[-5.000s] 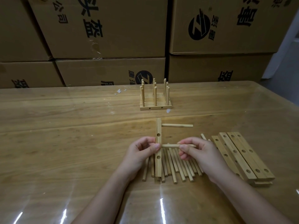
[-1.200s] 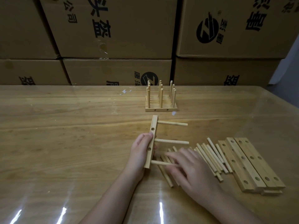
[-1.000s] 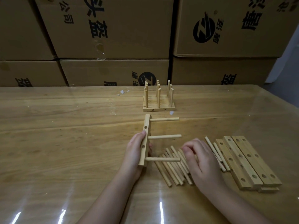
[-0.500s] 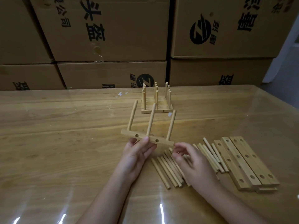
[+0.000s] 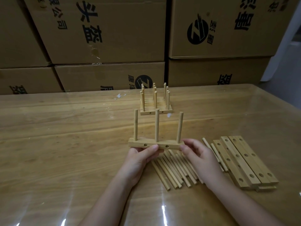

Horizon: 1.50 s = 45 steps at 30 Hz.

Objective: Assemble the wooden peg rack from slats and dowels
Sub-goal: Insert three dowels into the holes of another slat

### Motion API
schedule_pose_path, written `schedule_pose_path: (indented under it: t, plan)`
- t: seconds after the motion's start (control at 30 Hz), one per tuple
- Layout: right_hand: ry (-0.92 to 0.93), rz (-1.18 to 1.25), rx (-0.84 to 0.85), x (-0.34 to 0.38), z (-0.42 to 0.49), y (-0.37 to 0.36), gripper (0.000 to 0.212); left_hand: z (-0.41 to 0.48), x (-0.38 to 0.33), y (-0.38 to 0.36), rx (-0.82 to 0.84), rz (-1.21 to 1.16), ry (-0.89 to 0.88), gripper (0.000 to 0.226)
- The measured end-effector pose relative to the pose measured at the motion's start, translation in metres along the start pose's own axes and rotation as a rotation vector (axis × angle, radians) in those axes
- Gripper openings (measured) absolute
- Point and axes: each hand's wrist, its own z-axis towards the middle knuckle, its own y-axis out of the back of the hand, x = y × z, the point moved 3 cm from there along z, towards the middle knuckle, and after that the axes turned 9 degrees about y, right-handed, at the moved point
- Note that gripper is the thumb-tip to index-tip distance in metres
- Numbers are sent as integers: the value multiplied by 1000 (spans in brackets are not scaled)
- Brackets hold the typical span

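A wooden slat (image 5: 169, 143) with three dowels standing upright in it is held level above the table. My left hand (image 5: 140, 159) grips the slat near its middle from below, thumb on the front face. My right hand (image 5: 197, 156) pinches the slat's right end. Loose dowels (image 5: 175, 170) lie in a row on the table under and between my hands. A stack of spare slats (image 5: 244, 160) with holes lies to the right. A finished peg rack (image 5: 155, 101) stands further back.
The glossy wooden table (image 5: 65, 144) stretches wide to the left. Stacked cardboard boxes (image 5: 105, 30) form a wall behind the table's far edge. A few more dowels (image 5: 211, 149) lie between my right hand and the slat stack.
The slat lay sideways with dowels pointing right; my left hand turned it so the dowels stand upright. My right hand left the loose dowels and took the slat's right end.
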Motion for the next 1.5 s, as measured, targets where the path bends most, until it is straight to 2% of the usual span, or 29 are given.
schedule_pose_path:
  t: [0.1, 0.2, 0.33, 0.6, 0.77, 1.03, 1.17, 1.3, 1.5]
  plan:
    - [-11, -6, -26, -1, 1, 4, 15, 0, -1, 1, -16, -53, -7, 36]
    - [-30, -14, -37, -3, 3, 7, 13, 2, -2, 5, -58, -175, -23, 46]
    - [-22, -26, -22, -6, 3, 6, 11, 4, -6, 7, -119, -249, -68, 40]
    - [-8, -148, 41, -12, 2, 2, 11, 5, -6, 7, -213, -292, -86, 27]
    - [30, -223, 43, -12, 2, 1, 17, 4, -7, 6, -226, -276, -70, 21]
    - [48, -212, 17, -11, 4, 2, 8, 4, -7, 5, -213, -244, -83, 21]
    - [48, -227, -9, -11, 6, 7, 10, 0, -6, 3, -205, -52, -104, 19]
    - [81, -397, -75, -13, 13, 23, 26, -4, -4, 2, -253, 234, -107, 38]
    - [23, -479, -37, -27, 18, 34, 34, -6, -6, -5, -384, 821, -141, 40]
